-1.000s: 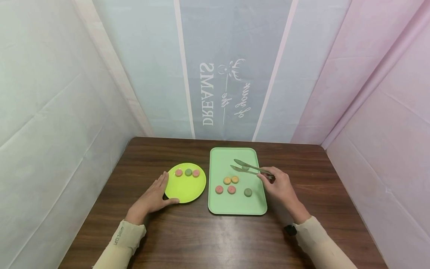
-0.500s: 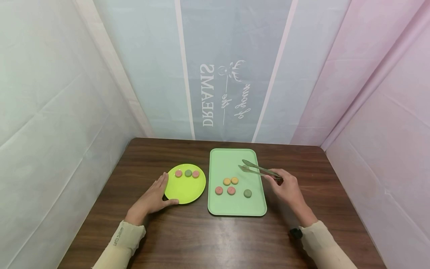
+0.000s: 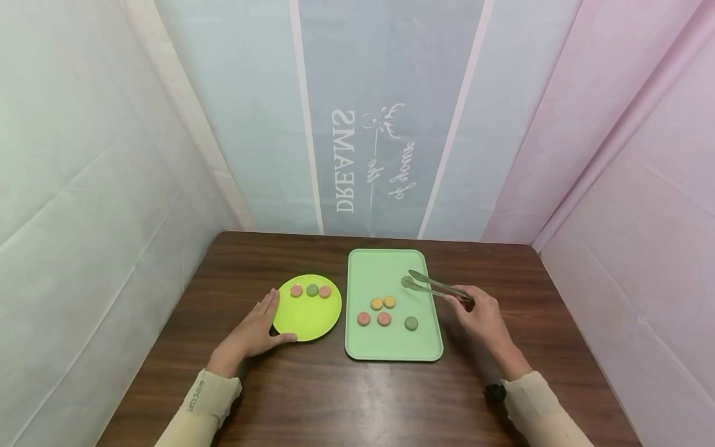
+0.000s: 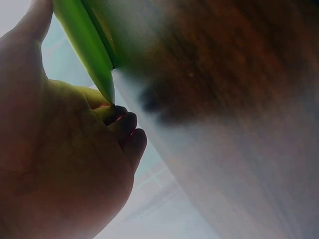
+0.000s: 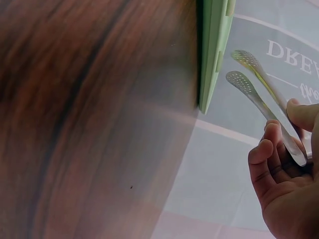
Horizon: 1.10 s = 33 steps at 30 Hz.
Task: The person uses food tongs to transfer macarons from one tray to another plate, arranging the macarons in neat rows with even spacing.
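Observation:
My right hand (image 3: 485, 313) holds metal tongs (image 3: 444, 287) over the right side of a pale green tray (image 3: 365, 344). Their perforated tips (image 5: 240, 79) stand apart in the right wrist view. In the head view the nearer tip overlaps a spot where a dull green macaron (image 3: 406, 282) shows only in part. My left hand (image 3: 256, 326) rests against the yellow-green plate (image 3: 310, 320), fingers along its left rim and thumb at the front rim. At the back of the plate, a green macaron (image 3: 312, 290) sits between two pink ones.
Lower on the tray lie two yellow macarons (image 3: 382, 303), two pink macarons (image 3: 373, 319) and a green macaron (image 3: 411, 323). The dark wooden table (image 3: 335, 403) carries plate and tray side by side. A printed curtain (image 3: 368, 74) hangs behind, with pale cloth at both sides.
The right hand and tongs have shifted right and slightly toward me. The green macaron that showed between the tongs' arms is now mostly covered by a tip. The left hand stays still.

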Each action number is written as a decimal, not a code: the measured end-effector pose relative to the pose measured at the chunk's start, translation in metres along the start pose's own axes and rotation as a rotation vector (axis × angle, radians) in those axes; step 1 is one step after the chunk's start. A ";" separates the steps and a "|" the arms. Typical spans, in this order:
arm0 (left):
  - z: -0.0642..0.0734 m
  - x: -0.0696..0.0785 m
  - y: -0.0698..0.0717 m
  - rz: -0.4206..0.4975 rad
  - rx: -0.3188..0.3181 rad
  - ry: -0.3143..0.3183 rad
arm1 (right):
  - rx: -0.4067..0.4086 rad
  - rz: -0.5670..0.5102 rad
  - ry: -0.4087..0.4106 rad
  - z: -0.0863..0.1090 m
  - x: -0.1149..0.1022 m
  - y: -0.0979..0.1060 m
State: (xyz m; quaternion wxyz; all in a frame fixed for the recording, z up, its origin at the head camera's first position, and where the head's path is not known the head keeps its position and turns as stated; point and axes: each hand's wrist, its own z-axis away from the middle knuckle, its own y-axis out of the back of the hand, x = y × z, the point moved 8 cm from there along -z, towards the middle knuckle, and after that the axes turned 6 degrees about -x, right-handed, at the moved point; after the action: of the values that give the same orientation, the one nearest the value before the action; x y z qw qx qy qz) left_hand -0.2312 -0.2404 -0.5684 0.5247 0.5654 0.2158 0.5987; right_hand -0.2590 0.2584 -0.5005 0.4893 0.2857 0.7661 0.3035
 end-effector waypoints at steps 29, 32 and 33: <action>0.003 0.001 0.001 0.011 -0.001 0.005 | -0.037 0.010 -0.050 -0.002 0.009 -0.009; 0.003 0.002 0.002 0.011 -0.002 0.007 | -0.034 0.009 -0.048 -0.002 0.008 -0.009; 0.003 0.003 0.002 0.010 0.000 0.004 | -0.033 0.009 -0.047 -0.003 0.008 -0.009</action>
State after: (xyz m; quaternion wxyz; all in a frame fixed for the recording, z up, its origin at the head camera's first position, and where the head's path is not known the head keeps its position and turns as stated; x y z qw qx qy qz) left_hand -0.2288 -0.2401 -0.5644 0.5213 0.5652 0.2143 0.6024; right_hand -0.2655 0.2580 -0.5108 0.5103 0.2883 0.7480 0.3114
